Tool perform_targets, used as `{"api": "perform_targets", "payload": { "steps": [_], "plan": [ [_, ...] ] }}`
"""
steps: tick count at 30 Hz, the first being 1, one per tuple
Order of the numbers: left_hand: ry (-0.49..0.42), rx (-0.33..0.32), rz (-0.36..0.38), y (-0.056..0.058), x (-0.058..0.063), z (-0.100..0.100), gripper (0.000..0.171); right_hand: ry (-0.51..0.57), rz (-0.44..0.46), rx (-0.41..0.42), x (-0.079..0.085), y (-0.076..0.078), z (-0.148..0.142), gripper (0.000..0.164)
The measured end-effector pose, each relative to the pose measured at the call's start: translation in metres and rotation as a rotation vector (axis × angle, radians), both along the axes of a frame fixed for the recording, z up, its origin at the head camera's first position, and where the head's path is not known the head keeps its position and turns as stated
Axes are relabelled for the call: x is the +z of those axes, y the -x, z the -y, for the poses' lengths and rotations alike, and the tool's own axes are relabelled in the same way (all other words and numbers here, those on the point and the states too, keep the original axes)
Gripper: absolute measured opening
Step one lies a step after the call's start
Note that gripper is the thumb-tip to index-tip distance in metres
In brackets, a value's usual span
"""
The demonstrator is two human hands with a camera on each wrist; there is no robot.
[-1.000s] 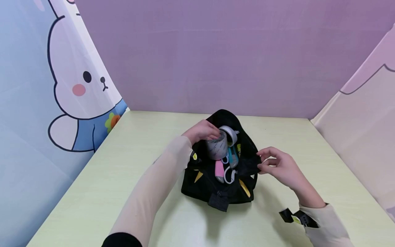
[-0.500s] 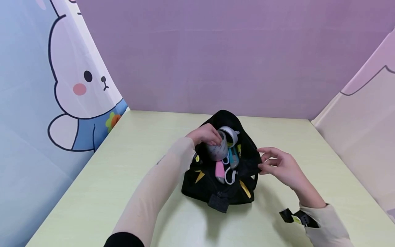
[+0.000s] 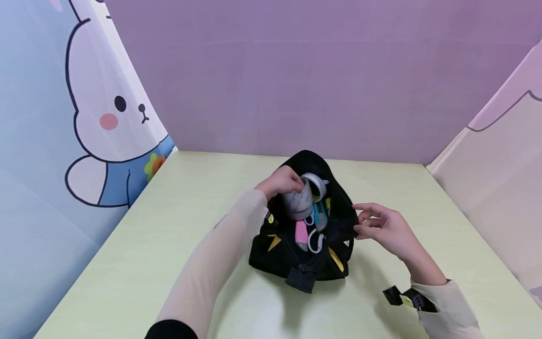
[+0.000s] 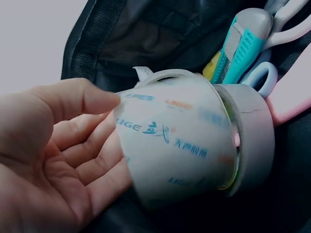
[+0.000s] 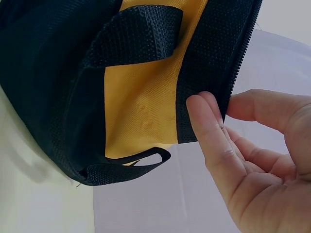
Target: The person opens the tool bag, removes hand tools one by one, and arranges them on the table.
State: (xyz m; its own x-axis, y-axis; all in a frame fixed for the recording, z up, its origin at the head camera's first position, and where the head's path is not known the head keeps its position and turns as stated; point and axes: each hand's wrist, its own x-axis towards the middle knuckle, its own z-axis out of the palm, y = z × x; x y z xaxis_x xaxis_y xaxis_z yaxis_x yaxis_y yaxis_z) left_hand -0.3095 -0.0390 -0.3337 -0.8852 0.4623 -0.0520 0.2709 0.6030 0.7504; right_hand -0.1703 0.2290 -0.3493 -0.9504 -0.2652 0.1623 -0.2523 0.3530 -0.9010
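Note:
A black tool bag (image 3: 271,264) with yellow patches stands with its mouth wide on the table. Inside it my left hand (image 3: 280,182) pinches the edge of a wide roll of packing tape (image 3: 298,205), thumb on the near side and fingers behind. Blue and orange print shows on this roll (image 4: 180,141) in the left wrist view. Against it lies a narrower white tape roll (image 4: 258,141). My right hand (image 3: 387,231) holds the bag's right side at the zipped rim (image 5: 214,68), between thumb and fingers.
Beside the rolls in the bag are a teal utility knife (image 3: 320,217), a pink-handled tool (image 3: 301,234) and scissors with white loops (image 3: 315,242). The pale table (image 3: 203,188) meets a purple backdrop (image 3: 296,84) behind the bag.
My left fingers have gone from reaching over the packing tape roll to pinching its edge, then risen slightly, and the roll has tipped. The right hand stays on the bag.

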Motion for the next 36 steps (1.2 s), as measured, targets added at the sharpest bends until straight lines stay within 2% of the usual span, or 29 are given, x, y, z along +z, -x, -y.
{"api": "perform_targets", "payload": {
  "steps": [2,8,13,20,25,36],
  "plan": [
    [-0.023,0.014,-0.002,0.0,0.002,0.001,0.015,-0.004,0.005,-0.003,0.0,0.0,0.0,0.048],
    [-0.106,0.024,0.06,-0.001,0.007,0.003,0.017,-0.004,0.003,-0.004,0.0,0.002,0.0,0.048],
    [-0.188,0.026,0.128,0.001,0.015,0.01,0.023,0.001,-0.001,-0.001,0.0,0.004,-0.001,0.048],
    [-0.291,0.078,0.242,0.003,0.025,0.023,0.03,-0.004,0.001,-0.001,-0.001,0.004,-0.002,0.048],
    [-0.427,0.101,0.301,0.002,0.032,0.029,0.032,0.005,-0.007,0.013,-0.002,0.005,-0.002,0.048],
    [-0.782,0.175,0.336,0.002,0.053,0.046,0.036,0.026,-0.014,0.027,-0.002,0.007,0.0,0.048]
  ]
}}
